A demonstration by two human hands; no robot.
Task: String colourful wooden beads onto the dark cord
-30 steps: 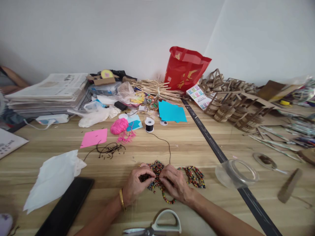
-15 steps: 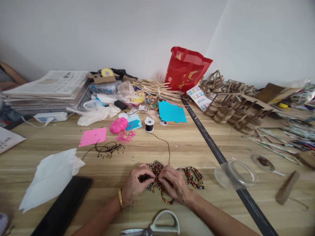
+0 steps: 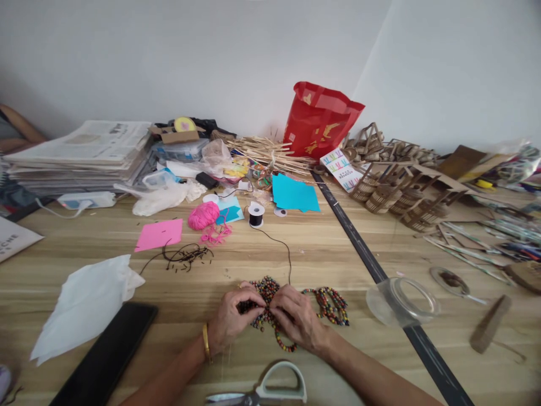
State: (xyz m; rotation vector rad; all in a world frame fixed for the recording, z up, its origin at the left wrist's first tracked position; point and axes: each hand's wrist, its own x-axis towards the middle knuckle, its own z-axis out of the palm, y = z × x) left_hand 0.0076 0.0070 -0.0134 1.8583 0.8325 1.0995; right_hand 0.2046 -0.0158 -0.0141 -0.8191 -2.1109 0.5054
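Note:
Over a pile of small multicoloured beads [image 3: 266,287], both hands meet with their fingertips almost touching. My left hand [image 3: 239,310], with a gold bracelet [image 3: 206,341] at the wrist, pinches what looks like a single bead between thumb and forefinger. My right hand [image 3: 298,317] is closed in a pinch on the thin black cord [image 3: 289,259], whose end at the fingertips is too small to see clearly. A strung row of beads [image 3: 284,344] curves out below the right hand. Finished-looking bead strands [image 3: 332,306] lie coiled to its right.
Scissors [image 3: 281,389] lie at the front edge. A black spool [image 3: 256,215] feeds the cord. A clear tape roll [image 3: 403,301] is at right, a black phone-like slab [image 3: 107,352] and white tissue [image 3: 87,307] at left. Small woven baskets [image 3: 382,197] and a red bag [image 3: 321,121] stand behind.
Hands, beads and cord keep almost the same places. The whole view has shifted very slightly; the fingertips stay pinched together over the bead pile.

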